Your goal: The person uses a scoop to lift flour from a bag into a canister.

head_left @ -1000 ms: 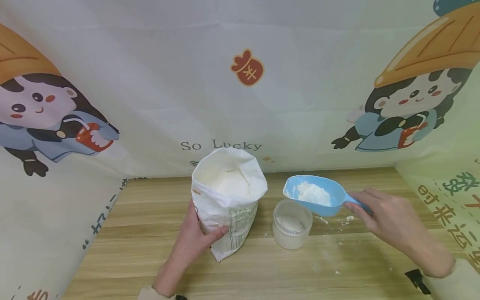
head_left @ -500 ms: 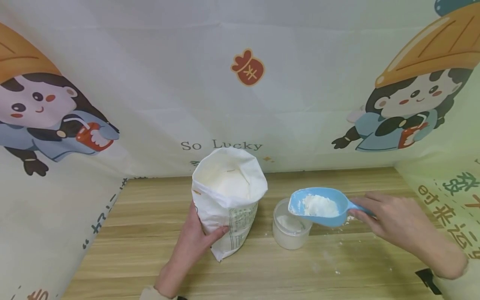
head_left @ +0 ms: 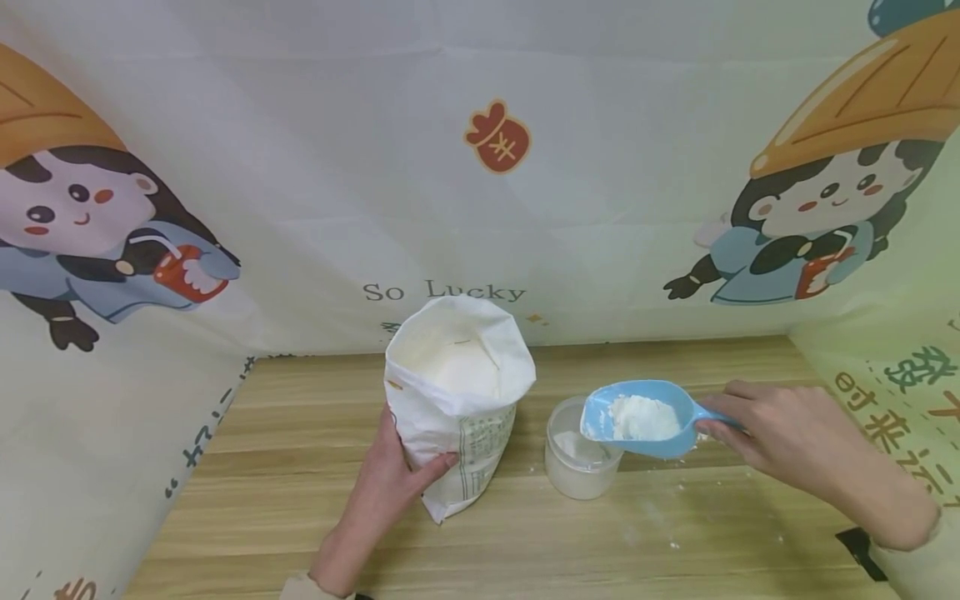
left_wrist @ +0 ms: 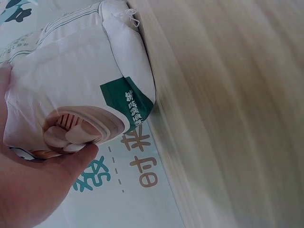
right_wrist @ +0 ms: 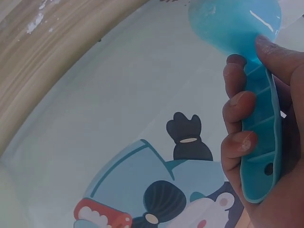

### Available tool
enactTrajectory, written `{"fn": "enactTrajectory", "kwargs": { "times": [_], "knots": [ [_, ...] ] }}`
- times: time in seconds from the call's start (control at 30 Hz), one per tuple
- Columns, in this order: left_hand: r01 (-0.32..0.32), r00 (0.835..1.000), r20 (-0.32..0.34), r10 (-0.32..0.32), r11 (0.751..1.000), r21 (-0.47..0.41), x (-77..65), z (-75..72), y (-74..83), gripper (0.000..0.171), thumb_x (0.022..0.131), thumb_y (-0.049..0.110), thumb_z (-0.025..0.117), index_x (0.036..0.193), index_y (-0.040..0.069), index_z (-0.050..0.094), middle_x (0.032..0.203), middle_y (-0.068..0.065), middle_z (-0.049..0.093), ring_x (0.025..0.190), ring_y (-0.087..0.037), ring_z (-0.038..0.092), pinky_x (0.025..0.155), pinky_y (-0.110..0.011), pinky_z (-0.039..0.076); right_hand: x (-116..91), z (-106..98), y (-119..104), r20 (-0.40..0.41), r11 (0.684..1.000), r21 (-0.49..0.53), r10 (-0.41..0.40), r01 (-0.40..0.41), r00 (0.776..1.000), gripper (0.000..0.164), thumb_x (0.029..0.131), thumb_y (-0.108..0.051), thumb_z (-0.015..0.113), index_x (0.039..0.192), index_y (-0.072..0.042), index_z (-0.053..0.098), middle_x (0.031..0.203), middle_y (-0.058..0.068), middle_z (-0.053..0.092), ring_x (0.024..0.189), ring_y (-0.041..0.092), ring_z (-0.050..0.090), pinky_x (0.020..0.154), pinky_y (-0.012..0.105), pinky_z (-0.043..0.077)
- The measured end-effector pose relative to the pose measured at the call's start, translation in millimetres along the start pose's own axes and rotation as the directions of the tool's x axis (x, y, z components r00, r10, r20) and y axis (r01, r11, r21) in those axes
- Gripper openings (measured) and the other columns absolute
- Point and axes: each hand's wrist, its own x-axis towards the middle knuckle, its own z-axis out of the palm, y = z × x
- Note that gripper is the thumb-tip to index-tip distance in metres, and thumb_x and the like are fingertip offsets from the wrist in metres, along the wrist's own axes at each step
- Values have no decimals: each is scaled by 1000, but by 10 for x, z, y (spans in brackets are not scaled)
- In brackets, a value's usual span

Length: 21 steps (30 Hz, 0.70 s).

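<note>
Blue scoop (head_left: 637, 418) of white powder, gripped by right hand (head_left: 795, 450), now lowered from a second ago to clear jar (head_left: 581, 467) rim, ready for tipping; left hand (head_left: 390, 483) grasps flour bag (head_left: 457, 400) beside it

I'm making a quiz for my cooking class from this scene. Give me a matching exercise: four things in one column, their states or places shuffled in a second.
Things:
1. flour bag
2. blue scoop
3. clear jar
4. left hand

States:
A. gripped by the right hand, loaded with white powder
B. stands open and upright
C. grips the bag's side
D. sits on the table under the scoop's tip

Pairs: 1-B, 2-A, 3-D, 4-C
</note>
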Motion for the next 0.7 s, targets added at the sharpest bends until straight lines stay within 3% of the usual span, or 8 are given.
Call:
{"fn": "enactTrajectory", "kwargs": {
  "times": [0.13, 0.33, 0.43, 0.53, 0.6, 0.7],
  "knots": [
    [10, 1000, 7, -10, 1000, -5, 5, 0, 0, 100, 81, 29, 91, 155, 5, 28, 129, -23, 62, 118, -40, 61, 100, -59, 49, 38, -27, 15, 11, 1000, -8, -23, 23, 1000, 74, 104, -67, 29, 95, -14, 80, 71, -14, 54, 54, -3, 38, 43, 21, 30],
    [18, 1000, 7, -18, 1000, -3, 5, 5, -6, 101, 80, 28, 91, 155, 5, 28, 129, -24, 62, 118, -40, 61, 100, -59, 49, 101, -117, 10, 94, 1000, -14, -8, 9, 996, 59, 105, -60, 46, 102, -13, 81, 73, -13, 55, 56, 0, 39, 45, 22, 31],
    [20, 1000, 8, -20, 1000, -1, 6, 7, -6, 100, 80, 28, 91, 154, 4, 28, 128, -24, 61, 118, -40, 61, 100, -59, 49, 138, -153, -7, 152, 1000, -24, 8, -5, 988, 49, 104, -56, 53, 96, -15, 78, 73, -14, 51, 57, 1, 37, 46, 24, 30],
    [27, 1000, 12, -27, 1000, 4, 6, 10, -4, 100, 80, 28, 91, 154, 3, 28, 129, -24, 61, 120, -41, 60, 101, -60, 48, 182, -169, -19, 173, 999, -33, 4, 2, 985, 56, 105, -61, 43, 87, -18, 73, 71, -14, 48, 56, 3, 37, 46, 25, 30],
    [31, 999, 12, -31, 1000, 6, 6, 13, -7, 101, 80, 28, 91, 154, 3, 27, 129, -24, 60, 120, -41, 60, 101, -60, 48, 215, -175, -27, 168, 999, -43, -11, 18, 986, 65, 104, -65, 27, 83, -20, 69, 69, -14, 44, 54, 4, 35, 46, 25, 30],
    [34, 999, 11, -34, 999, 11, 7, 16, -11, 101, 81, 29, 91, 154, 3, 27, 129, -25, 61, 119, -42, 60, 101, -60, 49, 264, -193, -49, 163, 997, -66, -30, 41, 986, 49, 104, -58, 51, 86, -18, 73, 68, -12, 46, 53, 5, 38, 45, 27, 33]
  ]
}}
